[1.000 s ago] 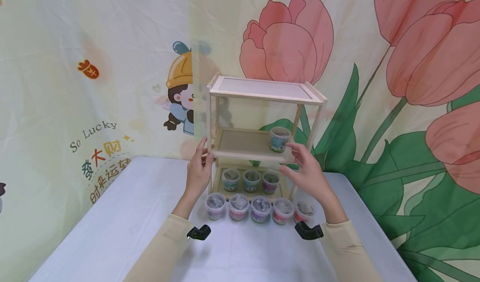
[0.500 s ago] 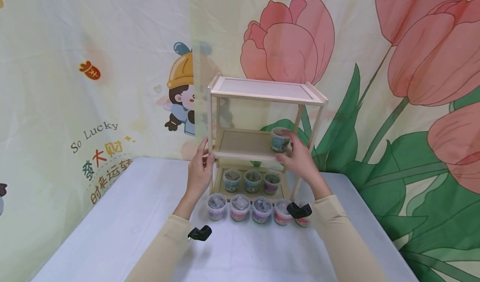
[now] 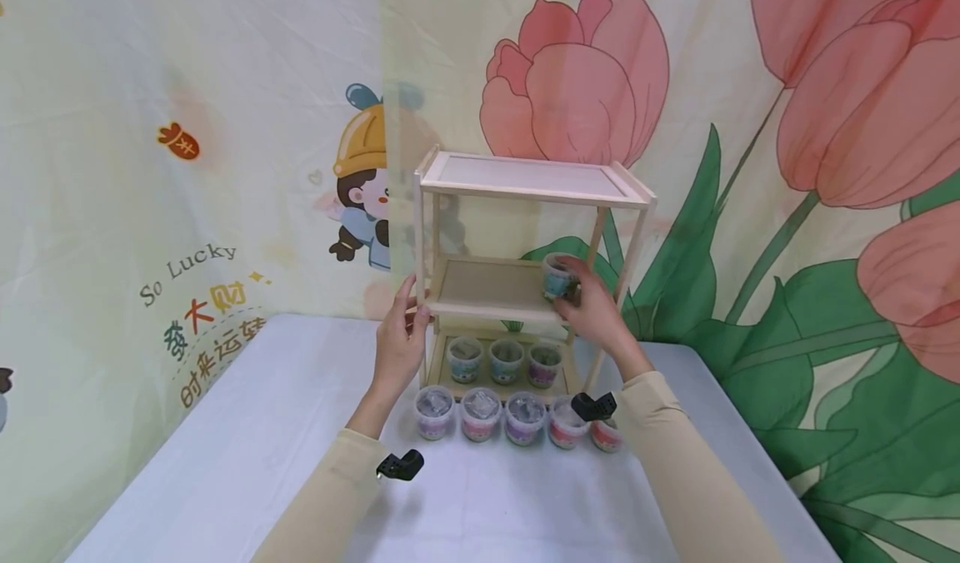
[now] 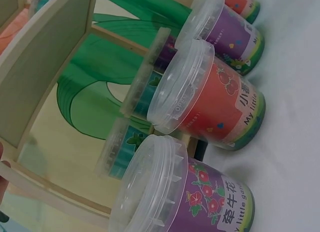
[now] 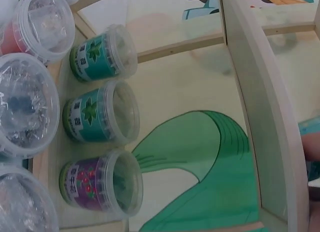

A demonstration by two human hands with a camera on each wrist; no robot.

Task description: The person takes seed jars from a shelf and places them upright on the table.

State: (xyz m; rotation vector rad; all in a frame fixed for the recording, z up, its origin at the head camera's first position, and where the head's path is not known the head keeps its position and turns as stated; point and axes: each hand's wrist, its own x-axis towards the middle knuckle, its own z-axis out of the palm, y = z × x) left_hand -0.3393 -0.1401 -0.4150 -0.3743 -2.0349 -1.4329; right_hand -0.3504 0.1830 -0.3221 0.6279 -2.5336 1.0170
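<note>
A small wooden shelf rack [image 3: 525,306] with three levels stands on the table. My left hand [image 3: 400,342] holds its left post at the middle shelf, thumb in front. My right hand [image 3: 597,306] grips a teal-labelled plastic cup [image 3: 556,280] by its right side, at the right end of the middle shelf; whether its base touches the shelf I cannot tell. In the right wrist view only a strip of that cup [image 5: 311,126] shows beside the fingers. On the bottom shelf stand two teal cups [image 5: 95,57] and a purple cup [image 5: 95,184], all lidded.
Several lidded cups with purple and red labels line up on the table before the rack, among them a red tomato-printed cup [image 4: 225,99] and a purple flower-printed cup [image 4: 212,197]. A printed cloth [image 3: 225,171] hangs behind. White cloth covers the table [image 3: 487,505].
My right hand has moved left and inward to the teal cup on the middle shelf and closed round it. The cup now tilts slightly. My left hand stays on the rack.
</note>
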